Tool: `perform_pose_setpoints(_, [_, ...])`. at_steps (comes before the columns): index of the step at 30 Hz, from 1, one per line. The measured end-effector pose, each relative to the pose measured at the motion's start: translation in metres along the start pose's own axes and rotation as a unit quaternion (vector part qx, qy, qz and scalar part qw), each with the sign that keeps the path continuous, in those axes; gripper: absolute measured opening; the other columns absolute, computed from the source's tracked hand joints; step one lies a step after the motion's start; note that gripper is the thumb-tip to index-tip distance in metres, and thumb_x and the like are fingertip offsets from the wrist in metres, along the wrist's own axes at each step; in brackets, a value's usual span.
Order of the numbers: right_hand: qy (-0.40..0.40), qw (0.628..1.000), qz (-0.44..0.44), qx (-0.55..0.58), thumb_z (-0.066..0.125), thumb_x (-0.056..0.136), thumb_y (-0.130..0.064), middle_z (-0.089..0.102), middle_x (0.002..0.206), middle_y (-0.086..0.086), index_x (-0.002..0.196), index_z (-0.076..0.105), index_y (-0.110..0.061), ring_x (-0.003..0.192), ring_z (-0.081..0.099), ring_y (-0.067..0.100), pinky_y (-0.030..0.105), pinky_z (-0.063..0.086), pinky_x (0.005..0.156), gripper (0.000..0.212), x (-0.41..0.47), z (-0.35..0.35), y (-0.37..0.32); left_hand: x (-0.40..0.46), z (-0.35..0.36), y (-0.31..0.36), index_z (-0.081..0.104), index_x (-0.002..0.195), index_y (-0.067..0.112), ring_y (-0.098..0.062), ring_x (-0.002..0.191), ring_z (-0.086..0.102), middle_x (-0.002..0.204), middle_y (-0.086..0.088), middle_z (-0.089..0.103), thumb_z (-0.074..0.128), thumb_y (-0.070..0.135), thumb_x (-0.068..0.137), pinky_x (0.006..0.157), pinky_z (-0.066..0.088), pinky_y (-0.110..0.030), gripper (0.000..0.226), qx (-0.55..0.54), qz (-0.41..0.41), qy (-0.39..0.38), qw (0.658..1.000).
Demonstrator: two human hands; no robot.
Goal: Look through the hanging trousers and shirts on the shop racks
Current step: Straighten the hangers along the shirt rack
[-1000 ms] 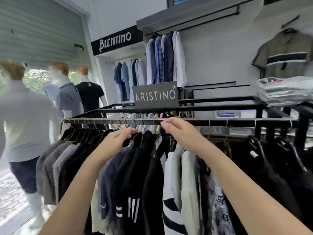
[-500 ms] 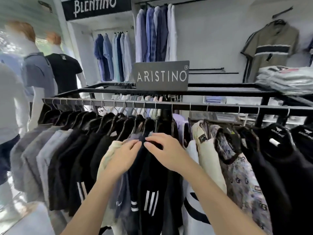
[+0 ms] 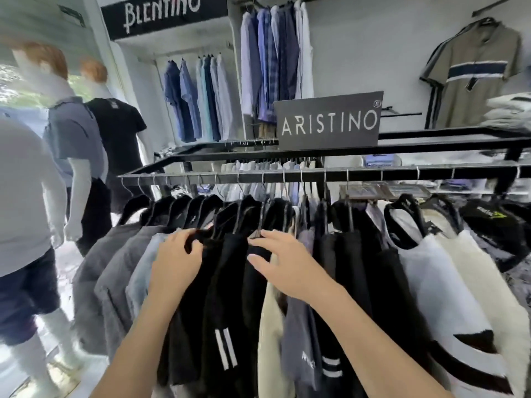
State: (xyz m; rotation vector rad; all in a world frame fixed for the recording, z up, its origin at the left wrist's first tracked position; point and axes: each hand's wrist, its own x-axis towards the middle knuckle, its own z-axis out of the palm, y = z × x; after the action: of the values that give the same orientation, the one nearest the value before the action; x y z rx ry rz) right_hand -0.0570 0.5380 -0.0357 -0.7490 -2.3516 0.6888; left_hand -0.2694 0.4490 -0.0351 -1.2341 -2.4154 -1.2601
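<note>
Shifting leftward along rack (image 3: 287, 177): left hand (image 3: 175, 261) now clutches black garment (image 3: 227, 282); right hand (image 3: 283, 262) fingers spread, resting.

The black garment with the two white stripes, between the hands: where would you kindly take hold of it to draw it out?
Probably by its shoulder, just under the hanger, coming from the front. The black garment with two white stripes hangs packed edge-on between neighbours, so only that top edge offers a grip.

White shop walls (image 3: 373, 47), black ARISTINO sign (image 3: 327, 122), three dressed mannequins (image 3: 74, 133) beside a daylit glass front (image 3: 11, 90).
</note>
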Motion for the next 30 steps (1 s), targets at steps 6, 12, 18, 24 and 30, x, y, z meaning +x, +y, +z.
perform_pose_setpoints(6, [-0.023, 0.999, 0.02, -0.039, 0.048, 0.097, -0.055, 0.03, 0.159, -0.012, 0.142, 0.048, -0.041, 0.149, 0.015, 0.01, 0.035, 0.012, 0.121, 0.047, 0.024, 0.058, -0.038, 0.012, 0.012, -0.073, 0.064, 0.124, 0.023, -0.022, 0.137, 0.04, 0.148, 0.004, 0.045, 0.027, 0.055, 0.083, 0.111, 0.034, -0.046, 0.063, 0.13, 0.039, -0.101, 0.986])
perform_pose_setpoints(12, [0.001, 0.995, 0.042, -0.094, 0.047, 0.096, -0.055, 0.034, 0.158, -0.008, 0.141, 0.051, -0.041, 0.148, 0.02, 0.011, 0.035, 0.013, 0.122, 0.047, 0.042, 0.103, -0.059, 0.004, 0.001, -0.067, 0.055, 0.133, 0.027, -0.017, 0.126, 0.048, 0.14, 0.005, 0.052, 0.046, 0.041, 0.096, 0.104, 0.04, -0.038, 0.04, 0.013, 0.063, -0.149, 0.987])
perform_pose_setpoints(18, [-0.042, 0.995, 0.039, -0.084, 0.042, 0.101, -0.047, 0.028, 0.16, -0.009, 0.142, 0.047, -0.043, 0.15, 0.013, 0.011, 0.037, 0.008, 0.119, 0.041, 0.044, 0.121, -0.072, 0.037, -0.041, -0.112, 0.067, 0.115, 0.015, -0.02, 0.109, 0.059, 0.112, 0.0, 0.065, 0.052, 0.02, 0.092, 0.098, 0.045, -0.038, 0.028, -0.074, 0.01, -0.012, 0.997])
perform_pose_setpoints(24, [-0.065, 0.992, 0.028, -0.101, 0.042, 0.101, -0.045, 0.023, 0.162, -0.009, 0.145, 0.042, -0.043, 0.15, 0.011, 0.012, 0.039, 0.008, 0.119, 0.044, 0.056, 0.134, -0.086, 0.042, -0.046, -0.122, 0.052, 0.138, 0.019, -0.017, 0.137, 0.037, 0.148, -0.001, 0.042, 0.048, 0.031, 0.097, 0.109, 0.03, -0.032, 0.043, -0.019, 0.021, -0.105, 0.994])
perform_pose_setpoints(30, [-0.085, 0.988, 0.028, -0.124, 0.041, 0.102, -0.043, 0.02, 0.163, -0.009, 0.149, 0.037, -0.04, 0.151, 0.011, 0.013, 0.042, 0.011, 0.118, 0.047, 0.064, 0.148, -0.09, 0.034, -0.039, -0.107, 0.054, 0.135, 0.018, -0.019, 0.132, 0.044, 0.141, -0.001, 0.052, 0.052, 0.032, 0.096, 0.109, 0.034, -0.034, 0.041, -0.026, 0.041, -0.166, 0.985])
